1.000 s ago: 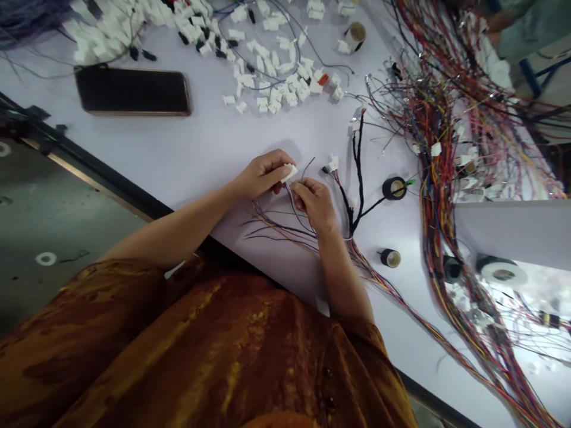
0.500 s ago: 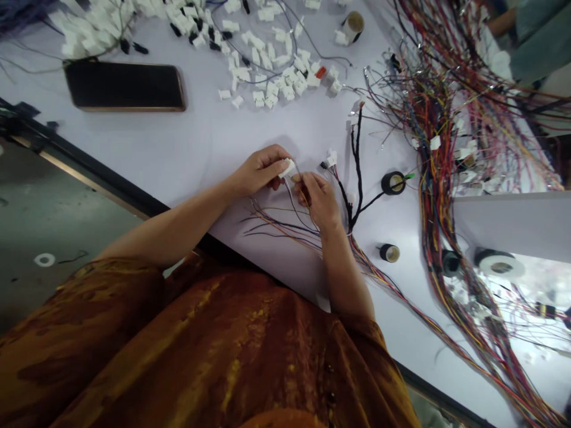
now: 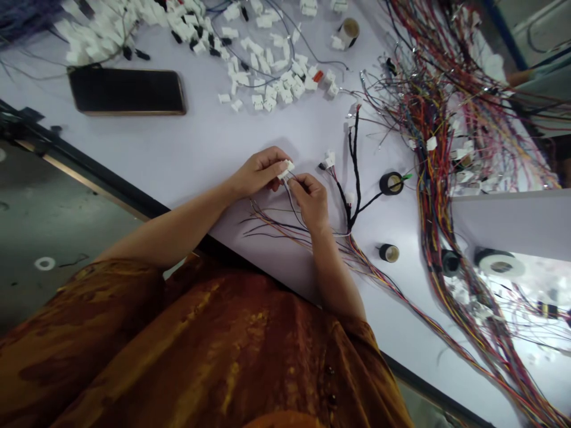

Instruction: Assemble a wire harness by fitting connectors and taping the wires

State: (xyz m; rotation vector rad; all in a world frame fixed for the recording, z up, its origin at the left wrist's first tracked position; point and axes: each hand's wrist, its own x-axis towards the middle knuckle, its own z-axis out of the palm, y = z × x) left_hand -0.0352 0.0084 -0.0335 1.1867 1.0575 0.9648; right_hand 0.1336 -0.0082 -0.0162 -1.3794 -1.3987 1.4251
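Between the thumb and fingers of my left hand (image 3: 262, 172) is a white plastic connector housing (image 3: 286, 169). Thin wires run down from it. My right hand (image 3: 311, 201) is just to the right, its thumb and finger pinched on a thin wire close to the housing; the wire's tip is too small to make out. Loose wire ends (image 3: 272, 227) fan out on the table below both hands. They belong to a wire harness (image 3: 379, 270) whose black-taped branches (image 3: 354, 160) stand right of my right hand, one ending in a white connector (image 3: 329, 159).
White connector housings (image 3: 279, 89) lie scattered at the back, near a phone (image 3: 127, 91). Tape rolls (image 3: 391, 183) and a smaller roll (image 3: 389, 253) sit to the right. A thick bundle of coloured wires (image 3: 430, 208) runs along the right side. The table's dark edge (image 3: 134, 193) is close to me.
My right hand has shifted slightly left, closer to the housing, and its pinch is now on a wire there. My left hand keeps the housing in nearly the same place.
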